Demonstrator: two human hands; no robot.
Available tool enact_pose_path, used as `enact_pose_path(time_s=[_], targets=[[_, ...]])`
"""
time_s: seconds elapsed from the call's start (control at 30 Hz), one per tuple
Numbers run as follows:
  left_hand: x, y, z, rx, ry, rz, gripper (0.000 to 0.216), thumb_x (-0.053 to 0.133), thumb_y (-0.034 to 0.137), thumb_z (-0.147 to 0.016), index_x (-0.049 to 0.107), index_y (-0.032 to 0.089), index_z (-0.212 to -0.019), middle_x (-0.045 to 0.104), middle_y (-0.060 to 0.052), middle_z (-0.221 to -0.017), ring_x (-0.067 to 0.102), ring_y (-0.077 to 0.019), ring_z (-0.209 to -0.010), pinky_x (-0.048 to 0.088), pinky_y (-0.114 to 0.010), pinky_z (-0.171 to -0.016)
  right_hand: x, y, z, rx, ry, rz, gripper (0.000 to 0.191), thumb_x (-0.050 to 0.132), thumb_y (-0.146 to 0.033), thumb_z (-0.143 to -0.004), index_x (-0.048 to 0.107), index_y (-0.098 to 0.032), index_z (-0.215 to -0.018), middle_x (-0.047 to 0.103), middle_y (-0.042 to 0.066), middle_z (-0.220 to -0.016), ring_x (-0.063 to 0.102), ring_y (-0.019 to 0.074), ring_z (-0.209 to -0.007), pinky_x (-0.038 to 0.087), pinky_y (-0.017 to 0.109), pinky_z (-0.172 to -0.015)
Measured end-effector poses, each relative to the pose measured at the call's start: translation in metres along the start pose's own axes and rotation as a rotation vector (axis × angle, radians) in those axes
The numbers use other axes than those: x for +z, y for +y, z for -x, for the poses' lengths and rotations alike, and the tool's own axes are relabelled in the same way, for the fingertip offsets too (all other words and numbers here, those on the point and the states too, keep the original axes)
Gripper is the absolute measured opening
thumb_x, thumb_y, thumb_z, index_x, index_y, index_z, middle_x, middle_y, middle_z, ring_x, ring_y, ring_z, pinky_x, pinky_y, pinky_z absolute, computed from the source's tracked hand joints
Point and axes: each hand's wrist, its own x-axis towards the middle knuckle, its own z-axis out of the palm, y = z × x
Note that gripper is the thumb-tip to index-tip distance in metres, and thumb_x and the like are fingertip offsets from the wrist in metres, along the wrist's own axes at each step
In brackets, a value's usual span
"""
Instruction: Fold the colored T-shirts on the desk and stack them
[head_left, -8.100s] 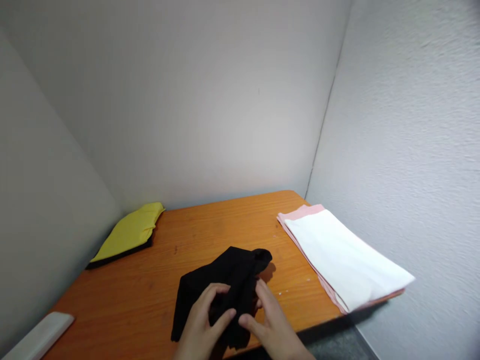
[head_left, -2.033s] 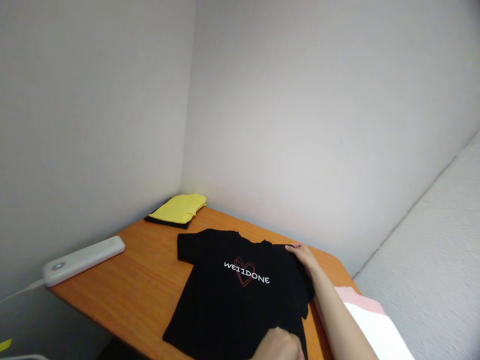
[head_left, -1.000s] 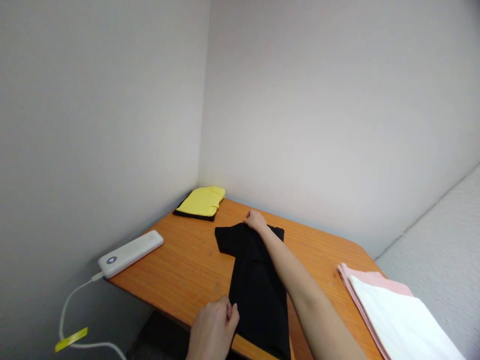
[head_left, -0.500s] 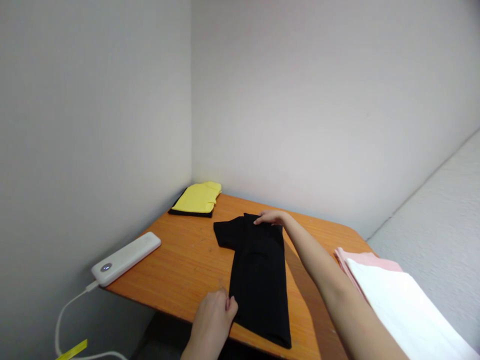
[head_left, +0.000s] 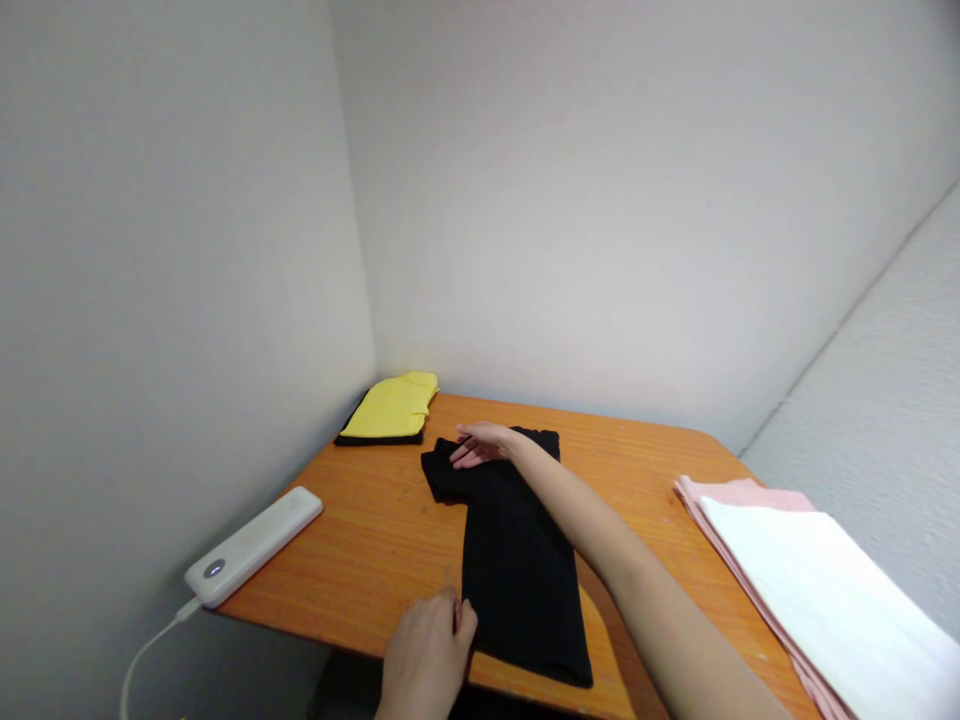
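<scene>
A black T-shirt (head_left: pixel 517 570), folded lengthwise, lies on the wooden table with one short sleeve sticking out to the left. At its near left corner my left hand (head_left: pixel 427 650) is closed, thumb against curled fingers, pinching the hem. My right hand (head_left: pixel 480 445) reaches across the far end of the shirt. Its fingers are stretched out over the base of the sleeve (head_left: pixel 442 475), touching the cloth with nothing gripped. The right forearm covers part of the shirt's right side.
A folded yellow garment (head_left: pixel 390 405) rests on a black one (head_left: pixel 375 440) in the far left corner. A white power bank (head_left: pixel 262 540) with a cable lies on the left edge. White cloth (head_left: pixel 817 570) over pink cloth (head_left: pixel 742 493) lies on the right. Walls border the table (head_left: pixel 375 540).
My right hand has moved left from the shirt's far collar end to the sleeve, its fingers now extended. The left hand keeps its place at the hem. The view has shifted slightly.
</scene>
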Motion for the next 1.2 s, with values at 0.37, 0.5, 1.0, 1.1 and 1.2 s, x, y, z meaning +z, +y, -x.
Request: enact_pose_path(time_s=[0.37,0.5,1.0,1.1,1.2], targets=[[-0.002,0.013,-0.009,0.033,-0.013,-0.061,0.021,0.044,0.032,-0.095,0.058,0.016,-0.095,0.069,-0.012,-0.097,0.066,-0.0244,-0.092,0.043,-0.029,-0.073,-0.037,0.093,0.071,-0.376,0.525,0.623,0.059,0.058,-0.045,-0.088,0.045,-0.019,-0.14,0.034,0.013,-0.151,0.023,0.0305,-0.141,0.016,0.047,-0.115],[0.004,0.006,-0.01,0.055,-0.021,-0.004,0.013,0.044,0.026,-0.094,0.054,0.018,-0.093,0.069,-0.009,-0.092,0.066,-0.0218,-0.09,0.042,-0.027,-0.073,-0.026,0.127,0.072,-0.339,0.5,0.929,0.083,0.044,-0.069,-0.087,0.023,-0.021,-0.153,0.006,0.008,-0.159,-0.003,0.0321,-0.145,0.005,0.051,-0.116],[-0.025,-0.002,-0.044,0.0,0.073,0.03,0.044,0.032,0.054,-0.095,0.057,0.019,-0.088,0.07,-0.01,-0.087,0.067,-0.0251,-0.085,0.043,-0.031,-0.072,-0.011,0.123,0.074,-0.36,0.52,0.881,0.096,0.04,-0.075,-0.085,0.017,-0.011,-0.153,0.004,0.013,-0.158,-0.005,0.0302,-0.145,-0.001,0.046,-0.117],[-0.043,-0.007,-0.101,-0.079,0.177,0.011,0.056,0.024,0.056,-0.095,0.06,0.013,-0.094,0.071,-0.017,-0.095,0.066,-0.0307,-0.094,0.044,-0.035,-0.076,0.002,0.107,0.075,-0.403,0.48,0.857,0.104,0.042,-0.078,-0.081,0.012,-0.01,-0.154,-0.003,0.012,-0.158,-0.01,0.0312,-0.144,-0.003,0.047,-0.116],[-0.056,-0.012,-0.159,-0.183,0.17,-0.016,0.061,0.026,0.054,-0.095,0.062,0.005,-0.099,0.068,-0.027,-0.105,0.064,-0.0358,-0.103,0.045,-0.039,-0.081,0.01,0.097,0.069,-0.368,0.425,0.823,0.11,0.044,-0.081,-0.077,0.006,-0.014,-0.155,-0.011,0.01,-0.158,-0.017,0.0327,-0.142,-0.005,0.051,-0.115]])
